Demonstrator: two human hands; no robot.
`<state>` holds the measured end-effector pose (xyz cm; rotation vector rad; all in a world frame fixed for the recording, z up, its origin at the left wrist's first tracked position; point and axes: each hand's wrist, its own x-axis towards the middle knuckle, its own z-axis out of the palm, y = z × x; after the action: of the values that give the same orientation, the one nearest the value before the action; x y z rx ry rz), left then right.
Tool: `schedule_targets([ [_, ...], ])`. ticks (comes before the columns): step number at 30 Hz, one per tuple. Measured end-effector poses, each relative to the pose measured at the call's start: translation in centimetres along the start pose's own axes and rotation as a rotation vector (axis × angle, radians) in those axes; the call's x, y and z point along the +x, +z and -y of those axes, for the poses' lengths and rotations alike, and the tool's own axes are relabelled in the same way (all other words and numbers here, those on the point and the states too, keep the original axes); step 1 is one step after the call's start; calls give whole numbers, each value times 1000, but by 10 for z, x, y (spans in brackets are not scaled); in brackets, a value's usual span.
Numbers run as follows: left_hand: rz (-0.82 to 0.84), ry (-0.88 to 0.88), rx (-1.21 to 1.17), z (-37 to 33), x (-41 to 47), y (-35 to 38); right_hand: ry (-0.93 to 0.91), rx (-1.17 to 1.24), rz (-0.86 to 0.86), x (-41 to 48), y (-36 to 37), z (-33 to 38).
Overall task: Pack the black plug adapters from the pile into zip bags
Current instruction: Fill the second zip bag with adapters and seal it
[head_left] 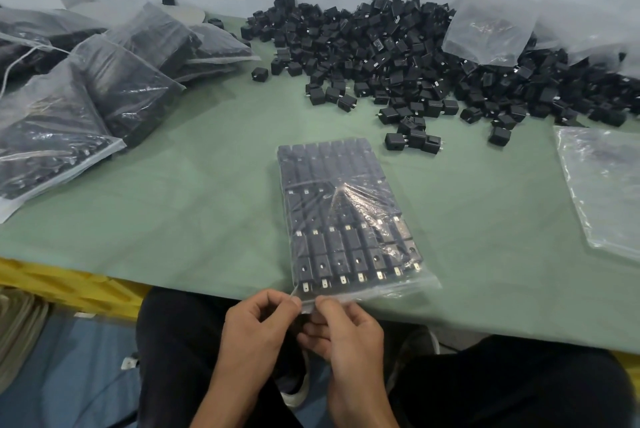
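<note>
A: Where's bag [346, 219]?
B: Near desk [207, 185] edge, centre, full. Pile [415, 56] far right.
A: Grip?
B: L hand [256, 327], R hand [346, 334] both pinch its mouth. Prob. heavy, film slick, limp; support underneath.

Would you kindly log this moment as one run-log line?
stage: closing | left hand, right hand: pinching mouth of filled zip bag | adapter pile: behind | packed bags: left

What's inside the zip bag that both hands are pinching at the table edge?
The zip bag holds black plug adapters packed in neat rows, metal prongs showing. Both the left hand and right hand pinch its mouth. Glare hides some; any lower layer is covered.
</note>
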<state>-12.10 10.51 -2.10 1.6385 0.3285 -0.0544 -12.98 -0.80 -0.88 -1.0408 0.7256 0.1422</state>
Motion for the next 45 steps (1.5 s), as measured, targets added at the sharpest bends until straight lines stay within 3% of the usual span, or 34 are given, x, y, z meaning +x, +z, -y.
schedule_targets([
  [33, -15, -94, -117, 3, -3, 17, -45, -26, -94, 4, -3, 5],
  [45, -128, -125, -119, 9, 3, 18, -26, 53, -137, 8, -7, 4],
])
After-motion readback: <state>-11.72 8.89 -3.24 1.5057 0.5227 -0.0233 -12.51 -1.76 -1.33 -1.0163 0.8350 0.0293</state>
